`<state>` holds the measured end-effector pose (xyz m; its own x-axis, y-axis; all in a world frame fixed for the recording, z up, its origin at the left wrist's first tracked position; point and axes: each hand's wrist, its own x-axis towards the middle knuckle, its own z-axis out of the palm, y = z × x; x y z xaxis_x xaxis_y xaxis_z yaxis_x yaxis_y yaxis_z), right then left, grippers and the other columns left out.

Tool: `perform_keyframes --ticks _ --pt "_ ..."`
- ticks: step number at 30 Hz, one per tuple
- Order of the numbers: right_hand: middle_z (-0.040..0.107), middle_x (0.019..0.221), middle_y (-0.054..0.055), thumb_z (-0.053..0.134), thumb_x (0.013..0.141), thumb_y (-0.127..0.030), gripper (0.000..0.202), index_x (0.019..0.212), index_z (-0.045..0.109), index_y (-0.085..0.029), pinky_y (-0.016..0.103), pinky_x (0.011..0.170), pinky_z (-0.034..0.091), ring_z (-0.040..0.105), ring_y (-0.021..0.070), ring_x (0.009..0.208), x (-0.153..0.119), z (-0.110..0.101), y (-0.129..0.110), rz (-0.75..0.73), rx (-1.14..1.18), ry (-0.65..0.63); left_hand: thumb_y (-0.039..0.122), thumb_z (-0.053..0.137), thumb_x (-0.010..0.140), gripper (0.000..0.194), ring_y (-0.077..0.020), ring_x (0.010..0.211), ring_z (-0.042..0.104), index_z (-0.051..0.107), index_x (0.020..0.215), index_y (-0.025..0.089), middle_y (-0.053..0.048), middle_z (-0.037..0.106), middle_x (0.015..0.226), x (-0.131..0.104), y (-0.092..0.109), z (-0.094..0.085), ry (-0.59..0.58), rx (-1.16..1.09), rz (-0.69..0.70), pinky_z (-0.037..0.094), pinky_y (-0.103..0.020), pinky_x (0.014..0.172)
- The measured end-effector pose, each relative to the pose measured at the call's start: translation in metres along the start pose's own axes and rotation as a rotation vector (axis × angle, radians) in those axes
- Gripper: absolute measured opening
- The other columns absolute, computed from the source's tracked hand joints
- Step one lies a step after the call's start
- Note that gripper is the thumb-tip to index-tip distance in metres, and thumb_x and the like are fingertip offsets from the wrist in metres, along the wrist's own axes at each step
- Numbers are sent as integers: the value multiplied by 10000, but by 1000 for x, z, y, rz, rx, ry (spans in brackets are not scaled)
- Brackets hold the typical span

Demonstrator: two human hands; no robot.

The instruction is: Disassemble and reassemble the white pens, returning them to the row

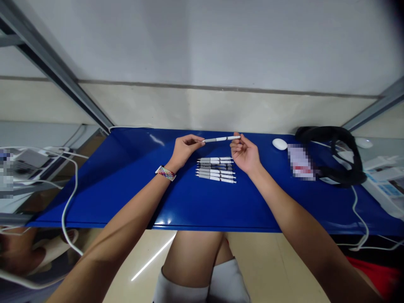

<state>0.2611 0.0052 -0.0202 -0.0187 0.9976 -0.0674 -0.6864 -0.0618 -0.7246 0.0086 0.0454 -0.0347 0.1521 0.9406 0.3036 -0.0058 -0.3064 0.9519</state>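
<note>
A white and grey pen [221, 139] is held level above the back of the blue table [202, 206]. My left hand [187, 150] pinches its grey tip end between thumb and fingers. At the other end, the thumb and a finger of my right hand [245, 155] close on the white push-button end, with the remaining fingers curled. Just below the held pen, a row of several similar pens [216, 169] lies side by side on the table, tips pointing left.
To the right are a white mouse [279, 144], a blurred packet [301, 163] and a black headset-like strap [356, 164]. A white cable [356, 206] hangs at the right edge, another [71, 198] at the left. Metal posts [63, 69] flank the table before a wall.
</note>
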Motion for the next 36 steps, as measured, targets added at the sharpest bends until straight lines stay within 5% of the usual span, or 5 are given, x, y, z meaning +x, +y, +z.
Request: perform_keyframes --ticks 4,11,20,36 --pt "683 796 29 728 925 -511 331 1079 791 -225 288 584 555 585 146 648 0 -1 0 -71 -190 -5 369 930 760 245 -179 817 706 839 910 198 -47 800 863 0 2 -1 5 -4 11 560 -340 831" --pt "752 784 33 843 798 -401 199 925 869 -249 326 596 500 605 173 664 2 -13 -2 -364 -758 4 371 883 799 228 -177 812 691 801 916 194 -42 785 870 1 7 -10 -101 52 -7 550 -344 846" --pt "835 959 53 753 838 -284 136 912 867 -284 430 833 541 719 267 904 1 -29 -10 -419 -1302 -187 398 756 884 186 -247 894 744 855 888 240 -71 837 948 -2 10 -16 -290 466 66 553 -403 886" --pt "775 912 51 723 883 -271 137 883 857 -294 413 811 531 693 243 872 -2 -35 -11 -452 -1353 -288 262 724 877 119 -238 867 727 824 815 276 -19 828 894 -1 4 -15 -393 592 259 428 -464 1076"
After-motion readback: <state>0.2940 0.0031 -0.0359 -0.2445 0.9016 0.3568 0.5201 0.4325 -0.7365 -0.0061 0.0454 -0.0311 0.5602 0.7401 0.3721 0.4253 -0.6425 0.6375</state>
